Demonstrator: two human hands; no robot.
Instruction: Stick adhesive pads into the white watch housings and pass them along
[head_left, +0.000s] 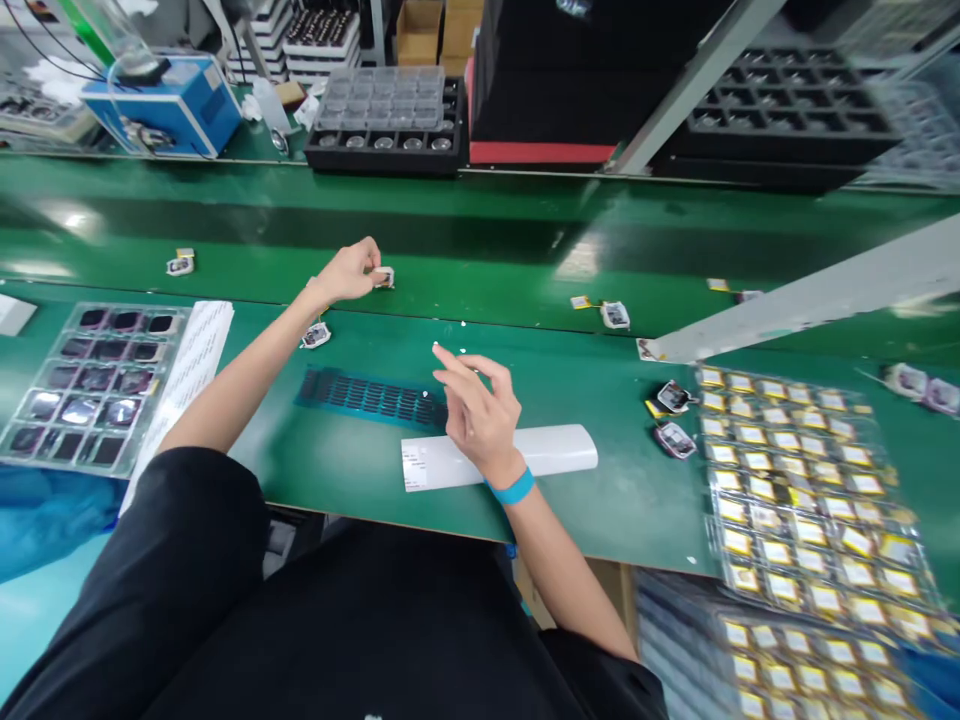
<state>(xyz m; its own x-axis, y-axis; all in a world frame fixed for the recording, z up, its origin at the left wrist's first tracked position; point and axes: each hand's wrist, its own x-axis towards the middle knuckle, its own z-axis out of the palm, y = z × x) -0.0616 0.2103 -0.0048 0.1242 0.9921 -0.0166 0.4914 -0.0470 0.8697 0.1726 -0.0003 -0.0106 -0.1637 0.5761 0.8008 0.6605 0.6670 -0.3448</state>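
Over the green belt, my left hand (349, 272) pinches a small white-edged electronic unit (385, 277). Just below that wrist, a similar unit (316, 335) lies near the belt's edge. My right hand (480, 405) hovers above the bench with its fingers apart and partly bent. A tiny white speck shows by its index fingertip; whether it touches the finger I cannot tell. Beneath this hand lies a glossy white sheet (559, 448), its left end printed. Beside it is a blue-tinted strip (367, 396) with rows of dark pieces.
A clear tray (94, 385) of dark-screened units lies left. On the right is a tray (795, 480) of yellow-edged battery-like packs. More units (675, 440) rest near it, and another (615, 315) on the belt. A white post (810, 290) slants across the right side.
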